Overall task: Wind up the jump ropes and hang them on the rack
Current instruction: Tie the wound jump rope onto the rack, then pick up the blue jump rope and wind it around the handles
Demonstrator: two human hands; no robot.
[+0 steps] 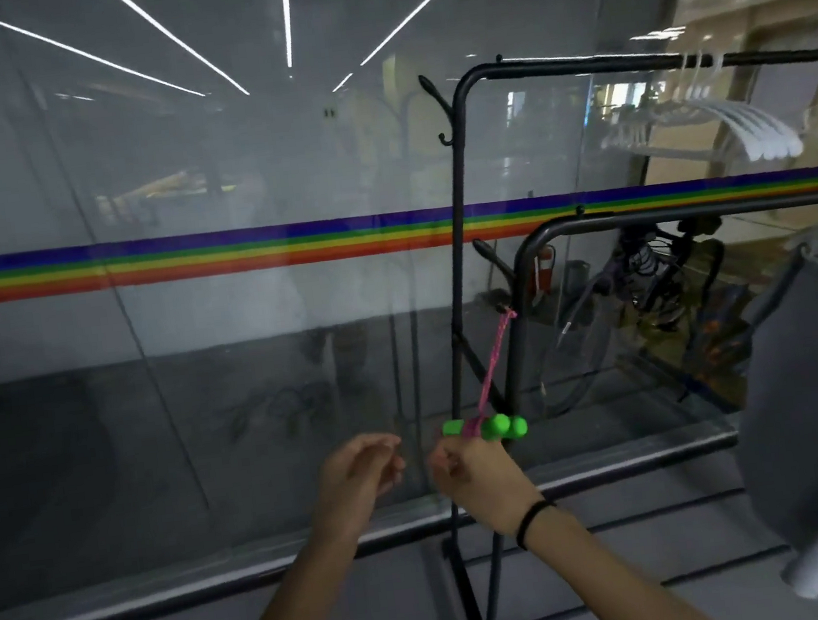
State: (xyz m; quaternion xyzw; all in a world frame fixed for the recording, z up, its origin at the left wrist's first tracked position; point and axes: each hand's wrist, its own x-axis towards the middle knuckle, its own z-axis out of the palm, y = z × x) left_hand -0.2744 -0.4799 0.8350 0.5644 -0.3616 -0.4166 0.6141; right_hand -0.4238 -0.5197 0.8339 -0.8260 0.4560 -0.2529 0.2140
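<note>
My left hand (359,468) hangs just beside the right, fingers loosely curled and a little spread, holding nothing. My right hand (471,471) has its fingers curled, pinching the jump rope's green handles (484,428) from below. The pink cord (492,366) runs taut up to a low hook (503,308) on the black rack (456,202). White hangers (732,120) hang on its top rail.
</note>
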